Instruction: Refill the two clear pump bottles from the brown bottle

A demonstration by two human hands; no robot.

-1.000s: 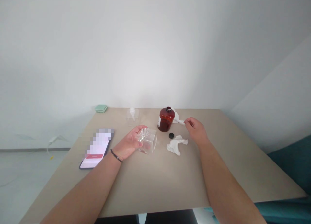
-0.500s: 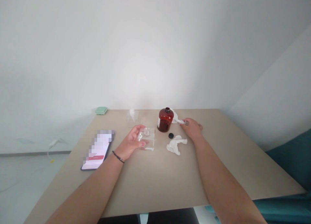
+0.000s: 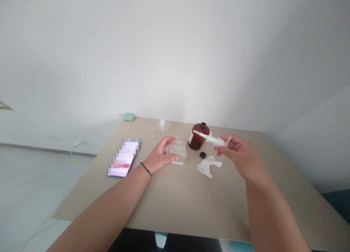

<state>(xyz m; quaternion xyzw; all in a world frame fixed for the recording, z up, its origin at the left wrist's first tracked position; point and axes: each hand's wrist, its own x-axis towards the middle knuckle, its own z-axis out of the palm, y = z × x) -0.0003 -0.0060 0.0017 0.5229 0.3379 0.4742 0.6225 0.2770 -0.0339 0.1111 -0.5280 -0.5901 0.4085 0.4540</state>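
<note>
My left hand [image 3: 164, 153] is closed round the side of a clear square container [image 3: 179, 152], thumb in front and fingers behind. My right hand [image 3: 236, 150] pinches a slim white tube with a narrow tip [image 3: 209, 137], like a syringe. It is raised above the table, its tip pointing left across the front of a brown glass bottle [image 3: 196, 143]. That bottle stands upright, its mouth uncovered. By its base lies a small black cap [image 3: 202, 155], and nearer me a crumpled white tissue [image 3: 209, 166].
A phone [image 3: 124, 159] with a lit, partly blurred screen lies on the table [image 3: 175, 201] at left. Toward the wall stand a small green case [image 3: 129, 117] and a clear box with a white top part [image 3: 162, 126]. Something white shows partly behind the bottle.
My right hand has lifted the white tube from beside the bottle and brought it up and nearer me. My left hand still holds the clear container. The view has shifted somewhat.
</note>
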